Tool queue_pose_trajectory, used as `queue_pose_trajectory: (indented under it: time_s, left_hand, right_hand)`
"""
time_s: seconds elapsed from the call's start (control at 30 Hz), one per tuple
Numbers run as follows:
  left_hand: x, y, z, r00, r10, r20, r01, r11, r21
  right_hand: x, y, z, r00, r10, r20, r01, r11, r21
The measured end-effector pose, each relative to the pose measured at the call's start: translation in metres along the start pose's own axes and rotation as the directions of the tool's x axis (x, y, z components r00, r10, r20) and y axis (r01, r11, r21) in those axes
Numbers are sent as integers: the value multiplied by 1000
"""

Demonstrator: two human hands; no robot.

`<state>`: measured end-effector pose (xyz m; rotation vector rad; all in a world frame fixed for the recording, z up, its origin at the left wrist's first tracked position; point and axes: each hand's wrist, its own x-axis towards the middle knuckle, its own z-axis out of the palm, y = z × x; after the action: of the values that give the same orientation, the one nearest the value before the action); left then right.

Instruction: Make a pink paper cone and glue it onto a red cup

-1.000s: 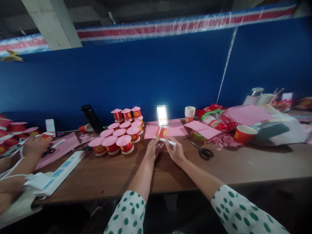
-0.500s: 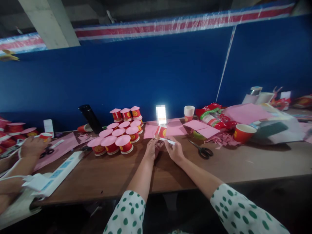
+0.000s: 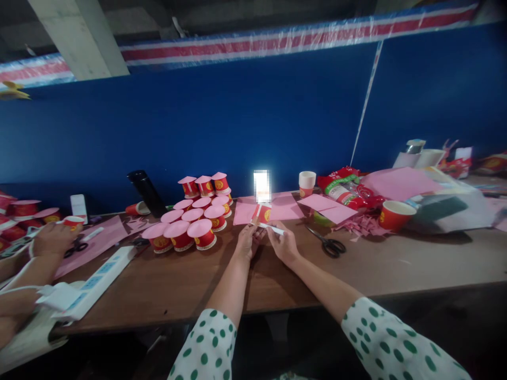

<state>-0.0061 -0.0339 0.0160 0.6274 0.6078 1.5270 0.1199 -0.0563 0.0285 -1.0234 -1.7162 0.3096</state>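
My left hand [image 3: 247, 240] is closed round the near end of a red paper cup [image 3: 263, 212] with a yellow emblem, just above the table. In my right hand [image 3: 284, 243] is a slim white pen-like stick [image 3: 274, 228], its tip by the cup's near edge. Whether it is a pen or a glue stick I cannot tell. Behind the cup lies a pink paper sheet [image 3: 285, 207], under a bright pixelated upright patch. Left of my hands stand several red cups with pink paper tops [image 3: 201, 230]. Black-handled scissors [image 3: 332, 247] lie to the right.
A co-worker's hand [image 3: 53, 240] holds a red cup at the left, near a white power strip [image 3: 103, 282]. A black flask [image 3: 146, 192] leans behind the cups. At right are a red-white cup [image 3: 307, 184], pink scraps [image 3: 362, 226] and an orange-red cup [image 3: 396, 216].
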Motion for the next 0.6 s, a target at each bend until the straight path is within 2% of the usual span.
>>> queue_pose_trajectory:
  time_s: [0.23, 0.6]
  left_hand:
    - [0, 0, 1, 999, -12, -36, 12, 1000, 22]
    - [0, 1, 0, 1000, -4, 7, 4, 1000, 11]
  right_hand:
    - [0, 1, 1, 1000, -8, 0, 8, 1000, 19]
    - [0, 2, 2, 1000, 1, -4, -1, 1000, 1]
